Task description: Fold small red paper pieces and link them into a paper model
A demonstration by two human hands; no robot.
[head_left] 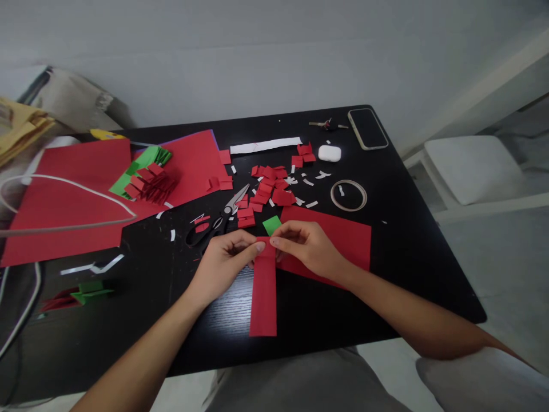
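A long red paper strip (263,297) hangs toward me over the black table, its far end folded over. My left hand (229,260) pinches the left side of that end between thumb and fingers. On the right side, my right hand (304,246) grips the same end, thumb on top. A red paper sheet (338,240) lies beneath my right hand. Just beyond the strip sits a small green paper piece (271,225). Scissors (223,217) with black handles rest open beside my left hand. Past them lies a heap of folded red paper pieces (268,186).
Large red sheets (72,194) cover the left, with folded green paper (146,160) and a white cable (81,182) on them. A tape roll (349,195), white earbud case (329,153), keys (328,124) and phone (368,129) lie right. White scraps are scattered about.
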